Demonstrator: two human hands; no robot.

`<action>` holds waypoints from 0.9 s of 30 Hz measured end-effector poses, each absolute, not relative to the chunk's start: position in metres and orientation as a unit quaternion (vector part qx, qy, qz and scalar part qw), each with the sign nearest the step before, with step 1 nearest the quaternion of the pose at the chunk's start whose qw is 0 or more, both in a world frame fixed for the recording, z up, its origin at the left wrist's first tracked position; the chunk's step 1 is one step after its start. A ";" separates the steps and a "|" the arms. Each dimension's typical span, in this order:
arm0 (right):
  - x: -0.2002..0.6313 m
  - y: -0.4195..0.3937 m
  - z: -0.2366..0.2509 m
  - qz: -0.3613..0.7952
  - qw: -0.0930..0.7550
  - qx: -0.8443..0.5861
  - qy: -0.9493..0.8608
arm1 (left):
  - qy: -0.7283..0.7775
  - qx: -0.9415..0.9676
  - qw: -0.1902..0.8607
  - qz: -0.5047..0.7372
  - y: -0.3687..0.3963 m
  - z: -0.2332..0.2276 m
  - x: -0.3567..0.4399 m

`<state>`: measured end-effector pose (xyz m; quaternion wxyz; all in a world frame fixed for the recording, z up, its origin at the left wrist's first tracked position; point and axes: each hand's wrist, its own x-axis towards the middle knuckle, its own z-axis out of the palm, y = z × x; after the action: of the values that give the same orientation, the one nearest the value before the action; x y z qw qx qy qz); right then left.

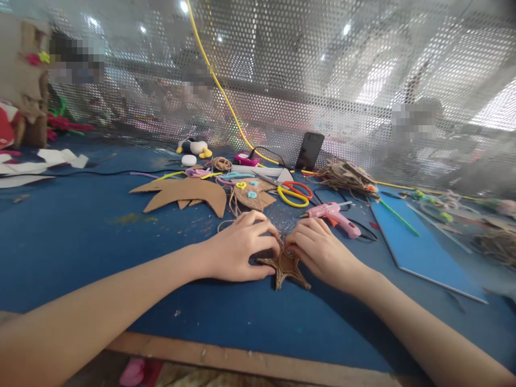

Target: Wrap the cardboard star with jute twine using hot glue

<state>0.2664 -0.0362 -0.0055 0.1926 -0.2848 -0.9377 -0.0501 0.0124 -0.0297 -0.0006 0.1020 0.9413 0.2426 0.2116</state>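
We see two bare hands meeting over a twine-wrapped cardboard star (285,267) lying on the near middle of the blue desk (80,236). Our left hand (237,247) presses its fingers together on the star's left points; our right hand (318,252) pinches its upper right edge. Just beyond the right hand lies a pink glue gun (336,215). Farther off are yellow-and-red scissors (292,192) and a brown cardboard cutout (185,194) to the left.
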 end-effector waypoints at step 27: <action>0.267 -0.036 -0.005 -0.071 0.184 -0.280 -0.939 | 0.220 0.953 0.050 0.200 -0.025 0.001 0.008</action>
<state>0.2668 -0.0363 -0.0055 0.1843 -0.2804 -0.9393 -0.0714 0.0083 -0.0246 0.0008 0.0504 0.9534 0.2204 0.2000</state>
